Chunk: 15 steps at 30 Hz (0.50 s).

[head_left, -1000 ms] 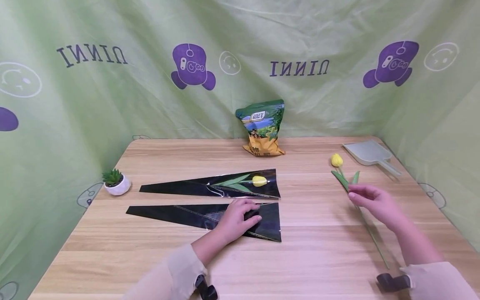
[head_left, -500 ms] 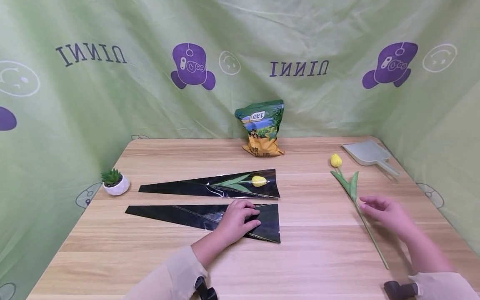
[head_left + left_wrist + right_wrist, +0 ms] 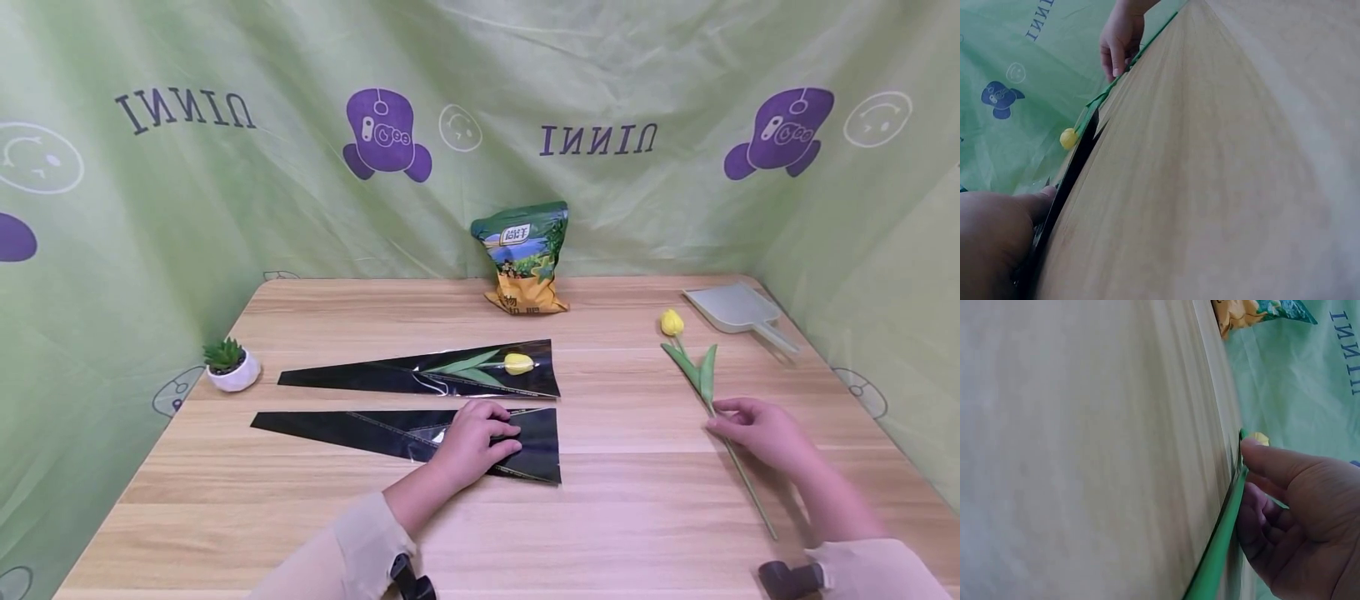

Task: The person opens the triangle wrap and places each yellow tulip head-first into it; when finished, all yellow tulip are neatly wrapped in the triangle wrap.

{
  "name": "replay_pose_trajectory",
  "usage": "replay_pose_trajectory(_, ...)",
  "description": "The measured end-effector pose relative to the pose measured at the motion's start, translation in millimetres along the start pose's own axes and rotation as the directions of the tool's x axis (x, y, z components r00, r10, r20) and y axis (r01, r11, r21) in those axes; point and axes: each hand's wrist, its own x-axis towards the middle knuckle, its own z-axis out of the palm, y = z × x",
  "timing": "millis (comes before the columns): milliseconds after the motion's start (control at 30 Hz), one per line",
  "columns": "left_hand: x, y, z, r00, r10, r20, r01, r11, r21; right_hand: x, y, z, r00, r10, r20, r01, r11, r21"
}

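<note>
Flat on the table lies a black flower sleeve (image 3: 330, 423), and my left hand (image 3: 468, 442) rests on its wide end with relaxed fingers. Just beyond it, a second black sleeve (image 3: 360, 375) has a yellow tulip (image 3: 519, 363) with green leaves inside. On the right, my right hand (image 3: 765, 433) pinches the stem of a loose yellow tulip (image 3: 707, 379) between thumb and fingers, just below the leaves. This tulip lies along the table with its bloom pointing away. In the right wrist view the thumb and forefinger meet at the green stem (image 3: 1219, 550).
A green and yellow printed bag (image 3: 525, 258) stands at the back of the table. A pale dustpan (image 3: 735, 308) lies at the back right, and a small succulent in a white pot (image 3: 234, 371) stands at the left edge. Printed green curtains (image 3: 495, 50) surround the table.
My right hand was at the loose tulip's leaves, drew back off it, then came to the stem lower down. The left hand stays on the nearer sleeve.
</note>
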Motion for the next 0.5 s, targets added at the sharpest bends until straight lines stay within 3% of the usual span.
replay_pose_trajectory(167,-0.1,-0.7,1.3,1.0,0.003,-0.019,-0.004,1.0,-0.01,2.2,-2.4,1.7,1.0,0.003,-0.016,-0.003,0.999,-0.036)
replay_pose_trajectory(500,0.3,0.3,2.6,0.998,-0.026,-0.054,0.023,0.999,-0.049,4.7,-5.8,1.1,0.998,0.057,0.01,-0.057,0.998,-0.006)
